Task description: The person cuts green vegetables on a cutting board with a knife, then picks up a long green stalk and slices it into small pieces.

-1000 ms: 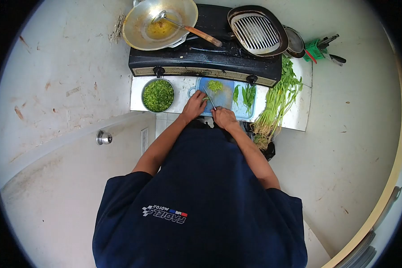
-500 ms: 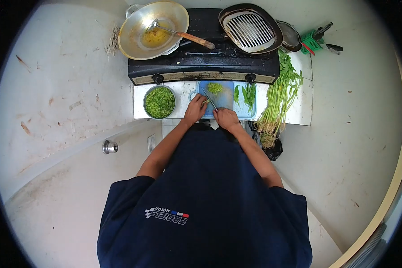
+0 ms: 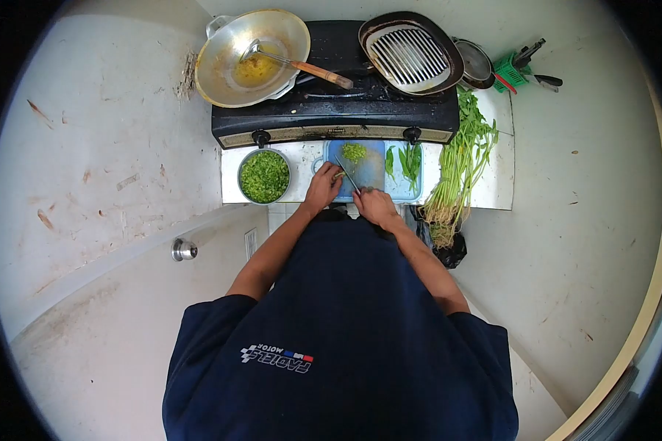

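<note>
In the head view, slicing seemed in hand: the left hand (image 3: 322, 187) pinched green stalks (image 3: 338, 175); the right hand (image 3: 376, 206) gripped a knife (image 3: 348, 173), its blade just beside the left fingertips. Beyond them lay chopped greens (image 3: 354, 152). Another cut would call for tucked fingertips.

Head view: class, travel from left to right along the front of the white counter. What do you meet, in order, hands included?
Bowl of chopped greens → left hand → knife → right hand → larger leaves → bundle of rooted greens.
</note>
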{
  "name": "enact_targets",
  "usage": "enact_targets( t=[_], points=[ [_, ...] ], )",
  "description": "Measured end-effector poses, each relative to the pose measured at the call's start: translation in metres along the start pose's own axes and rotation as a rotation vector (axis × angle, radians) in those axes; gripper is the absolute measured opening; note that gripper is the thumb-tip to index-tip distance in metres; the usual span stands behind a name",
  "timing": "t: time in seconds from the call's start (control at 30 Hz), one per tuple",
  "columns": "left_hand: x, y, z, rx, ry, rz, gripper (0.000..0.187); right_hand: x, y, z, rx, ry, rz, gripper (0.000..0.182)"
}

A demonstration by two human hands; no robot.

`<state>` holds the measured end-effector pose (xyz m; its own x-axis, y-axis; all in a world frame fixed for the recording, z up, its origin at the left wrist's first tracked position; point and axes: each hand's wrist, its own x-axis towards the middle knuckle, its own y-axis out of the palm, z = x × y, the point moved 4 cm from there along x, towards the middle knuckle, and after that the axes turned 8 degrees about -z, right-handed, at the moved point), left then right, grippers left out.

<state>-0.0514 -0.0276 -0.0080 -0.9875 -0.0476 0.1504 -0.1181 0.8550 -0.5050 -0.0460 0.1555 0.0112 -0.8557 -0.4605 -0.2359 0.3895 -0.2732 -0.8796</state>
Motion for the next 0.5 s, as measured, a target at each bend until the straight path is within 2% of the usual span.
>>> enact_targets(
  t=[0.3,0.5],
  points=[
    [0.000,0.001,0.002,-0.029,-0.052,0.012,0.016,0.023,0.006,0.009,-0.063,-0.012,-0.023,0.049],
    [0.000,-0.002,-0.002,-0.050,-0.103,0.004,0.013,0.003,0.005,0.002,-0.055,-0.002,-0.009,0.048]
  ],
)
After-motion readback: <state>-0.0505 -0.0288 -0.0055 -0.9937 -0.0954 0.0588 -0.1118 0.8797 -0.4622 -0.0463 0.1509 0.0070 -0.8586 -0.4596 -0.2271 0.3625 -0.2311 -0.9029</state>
